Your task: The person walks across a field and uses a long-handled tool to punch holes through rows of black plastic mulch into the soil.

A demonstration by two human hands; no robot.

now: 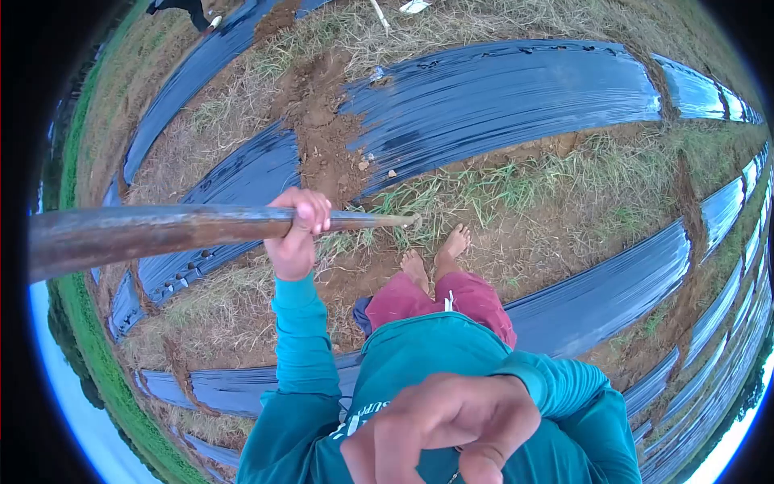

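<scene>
My left hand (300,230) is wrapped round a long wooden pole (193,224). The pole's thick end is close to the camera at the left, and its thin end points down at the grass just beyond my bare feet (434,258). Near the camera, in front of my teal shirt (435,339), is my right hand (443,419). Its fingers are bent, with a gap between thumb and fingers, and no object shows in it. The lower edge of the frame cuts off its fingertips.
Long strips of dark plastic sheet (516,101) cover rows of ground, with dry and green grass (516,189) between them. Loose brown soil (322,145) breaks one strip. A person's leg (193,12) shows at the top left. A white item (414,6) lies at the top.
</scene>
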